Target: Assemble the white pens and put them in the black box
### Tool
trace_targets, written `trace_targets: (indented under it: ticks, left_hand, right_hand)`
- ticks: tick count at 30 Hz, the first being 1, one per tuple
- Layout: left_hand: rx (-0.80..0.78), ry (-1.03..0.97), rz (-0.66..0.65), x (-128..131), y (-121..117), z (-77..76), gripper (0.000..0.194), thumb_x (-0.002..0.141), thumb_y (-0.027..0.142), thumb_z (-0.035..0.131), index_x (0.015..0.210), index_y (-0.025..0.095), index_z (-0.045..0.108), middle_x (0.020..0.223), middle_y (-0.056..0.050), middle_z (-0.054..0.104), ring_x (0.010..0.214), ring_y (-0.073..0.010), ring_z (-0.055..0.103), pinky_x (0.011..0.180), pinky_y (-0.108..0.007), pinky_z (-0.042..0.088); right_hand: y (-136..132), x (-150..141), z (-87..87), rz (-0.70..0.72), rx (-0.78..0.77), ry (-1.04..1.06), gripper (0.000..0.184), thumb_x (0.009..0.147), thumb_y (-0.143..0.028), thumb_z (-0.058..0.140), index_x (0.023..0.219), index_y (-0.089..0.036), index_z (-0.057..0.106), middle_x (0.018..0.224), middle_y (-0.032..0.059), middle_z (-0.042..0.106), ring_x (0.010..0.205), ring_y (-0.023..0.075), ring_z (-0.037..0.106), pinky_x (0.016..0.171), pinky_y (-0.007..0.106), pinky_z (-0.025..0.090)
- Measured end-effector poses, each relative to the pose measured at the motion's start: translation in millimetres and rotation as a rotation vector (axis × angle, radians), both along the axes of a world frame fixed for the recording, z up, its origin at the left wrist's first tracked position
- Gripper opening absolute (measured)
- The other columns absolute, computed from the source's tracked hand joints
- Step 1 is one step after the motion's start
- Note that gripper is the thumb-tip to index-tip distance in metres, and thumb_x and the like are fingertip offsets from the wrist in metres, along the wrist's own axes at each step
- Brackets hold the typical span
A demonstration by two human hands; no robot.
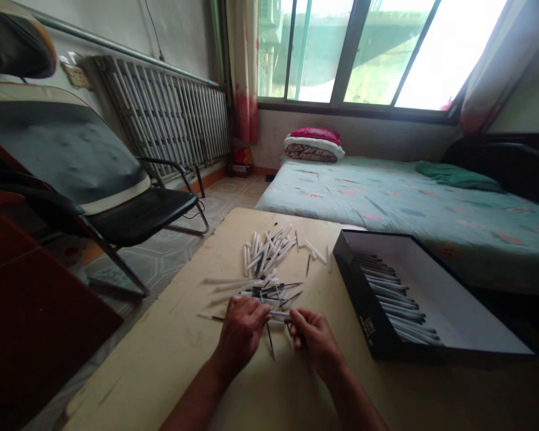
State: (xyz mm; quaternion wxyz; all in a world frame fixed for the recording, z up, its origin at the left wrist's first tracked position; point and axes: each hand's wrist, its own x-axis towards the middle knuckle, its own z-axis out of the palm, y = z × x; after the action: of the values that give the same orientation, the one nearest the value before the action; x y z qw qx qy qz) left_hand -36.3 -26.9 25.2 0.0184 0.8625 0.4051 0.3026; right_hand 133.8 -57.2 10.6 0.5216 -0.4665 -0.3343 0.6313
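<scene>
"Where are the hands?"

"Low over the counter [161, 365], at the near edge of a loose heap of white pens [269, 257]. The left hand [241, 332] and the right hand [317, 342] sit just apart, both turned inward."

"And the fingers?"

"The right hand's fingers [299, 317] are closed in a pinch on a white pen barrel [279, 313] that lies level between the hands. The left hand's fingers [254, 311] are curled shut at the barrel's other end, but you can't tell whether they grip it."

"How do the pens lie?"

"They cross one another on the counter, mostly white, some with thin black parts. A few lie apart from the heap, and some sit right under the hands."

"Anything else on the counter?"

"An open black box [359, 299] stands to the right, well apart from the hands, with pens lined up in rows along its left side."

"What's around it?"

"A black chair [72, 143] stands to the left of the counter, a bed with a pale green sheet [363, 203] lies beyond it, and a window [350, 54] is behind the bed."
</scene>
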Motion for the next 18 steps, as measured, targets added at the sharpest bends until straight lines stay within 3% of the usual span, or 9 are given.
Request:
trace_targets:
  ticks: [6, 13, 15, 18]
  left_hand:
    - [-0.093, -0.092, 0.006, -1, 4, -8.1, 0.023, 0.087, 0.024, 0.046, 0.103, 0.023, 0.062, 0.084, -0.006, 0.063, 0.081, -0.0206, 0.054, 0.073, -0.035, 0.039]
    - [-0.151, -0.209, -0.136, -3, 6, -13.0, 0.030, 0.088, 0.021, 0.044, 0.114, 0.023, 0.056, 0.099, -0.007, 0.065, 0.094, -0.0197, 0.058, 0.081, -0.034, 0.046]
    - [-0.087, -0.232, -0.113, -6, 8, -14.1, 0.037, 0.085, 0.022, 0.049, 0.122, 0.024, 0.050, 0.110, -0.008, 0.062, 0.103, -0.0217, 0.055, 0.088, -0.037, 0.044]
    - [0.029, -0.373, 0.026, -12, 13, -17.0, 0.034, 0.084, 0.022, 0.050, 0.119, 0.023, 0.051, 0.111, -0.008, 0.061, 0.105, -0.0221, 0.054, 0.089, -0.039, 0.044]
  right_hand:
    - [1, -9, -2.3, -0.138, 0.133, 0.066, 0.036, 0.066, -0.043, 0.073, 0.086, -0.014, 0.062, 0.063, -0.0008, 0.061, 0.049, 0.0095, 0.055, 0.047, 0.021, 0.044]
    - [6, -16, -10.9, -0.218, 0.191, 0.051, 0.033, 0.065, -0.041, 0.073, 0.084, -0.014, 0.065, 0.062, -0.0013, 0.059, 0.050, 0.0086, 0.050, 0.049, 0.021, 0.041]
    - [7, -12, -3.8, -0.278, 0.240, -0.001, 0.033, 0.067, -0.043, 0.071, 0.083, -0.015, 0.065, 0.060, -0.0013, 0.057, 0.050, 0.0092, 0.050, 0.049, 0.022, 0.041]
    - [2, 6, 25.1, -0.440, 0.347, -0.168, 0.029, 0.073, -0.041, 0.066, 0.087, -0.016, 0.064, 0.062, -0.0002, 0.057, 0.054, 0.0109, 0.052, 0.052, 0.023, 0.043]
